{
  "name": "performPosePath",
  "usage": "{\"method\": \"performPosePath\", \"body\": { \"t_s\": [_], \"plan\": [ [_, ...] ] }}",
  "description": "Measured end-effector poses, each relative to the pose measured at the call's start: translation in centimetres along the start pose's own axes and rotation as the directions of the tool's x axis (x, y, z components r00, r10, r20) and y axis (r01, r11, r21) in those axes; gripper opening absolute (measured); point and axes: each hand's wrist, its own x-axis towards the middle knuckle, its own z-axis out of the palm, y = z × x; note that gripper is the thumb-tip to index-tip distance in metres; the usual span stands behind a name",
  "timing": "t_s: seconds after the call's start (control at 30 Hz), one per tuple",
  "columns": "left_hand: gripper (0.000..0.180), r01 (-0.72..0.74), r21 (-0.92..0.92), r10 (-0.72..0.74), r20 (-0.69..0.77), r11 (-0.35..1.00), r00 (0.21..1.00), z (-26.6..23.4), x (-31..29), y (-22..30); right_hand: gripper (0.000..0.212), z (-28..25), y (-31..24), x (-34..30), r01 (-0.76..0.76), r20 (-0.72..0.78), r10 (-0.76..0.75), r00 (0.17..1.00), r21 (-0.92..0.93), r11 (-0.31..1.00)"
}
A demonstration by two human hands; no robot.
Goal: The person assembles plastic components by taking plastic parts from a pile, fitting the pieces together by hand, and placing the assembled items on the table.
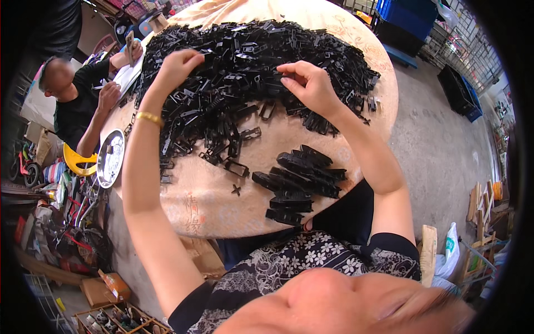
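A wide heap of black plastic clip-like pieces (245, 47) spreads over the round table (378, 133). Above the heap's left part is my left hand (181, 65), its fingers pinched together at the tips. My right hand (312, 86) hovers over the right part, thumb and forefinger curled toward each other. Whatever either hand grips cannot be told against the black heap. Close to the table's near edge lie neatly stacked black pieces (303, 175), side by side in rows. A small black cross-shaped piece (236, 190) rests left of them.
Across the table at the left, a person (83, 103) holds a pen over paper. A round metal tray (111, 158) and a yellow chair (79, 161) are at the left edge. Blue crates (409, 22) and a black crate (459, 92) stand on the floor to the right.
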Motion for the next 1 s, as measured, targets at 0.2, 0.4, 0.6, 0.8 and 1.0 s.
{"method": "performPosePath", "body": {
  "t_s": [0.2, 0.4, 0.6, 0.8, 1.0],
  "plan": [
    [0.058, -0.004, 0.545, 0.063, -0.09, 0.839, 0.994, 3.2, 9.5, -2.8, 0.021, 0.3, 0.0, -0.1, 0.001, 0.013, 0.0, 1.0, -0.024, 1.0],
    [0.061, 0.236, 0.45, -0.323, 0.127, 0.861, 0.938, 5.4, 13.8, -1.1, 0.021, -0.2, -0.3, -0.1, 0.041, 0.07, -0.035, 0.997, -0.08, 0.996],
    [0.045, 0.258, 0.616, -0.358, 0.041, 0.744, 0.933, 6.8, 14.6, -2.5, 0.02, 0.1, 0.0, -0.1, 0.067, 0.091, -0.061, 0.994, -0.063, 0.996],
    [0.04, -0.068, 0.488, -0.079, 0.273, 0.87, 0.959, 5.3, 11.7, -1.5, 0.021, 0.1, 0.2, 0.1, 0.115, 0.087, -0.109, 0.99, -0.066, 0.991],
    [0.039, -0.081, 0.155, 0.064, 0.115, 0.985, 0.991, 3.7, 3.6, 2.8, 0.027, 0.1, 0.5, -0.1, 0.0, 0.101, 0.0, 0.995, -0.003, 1.0]
  ]
}}
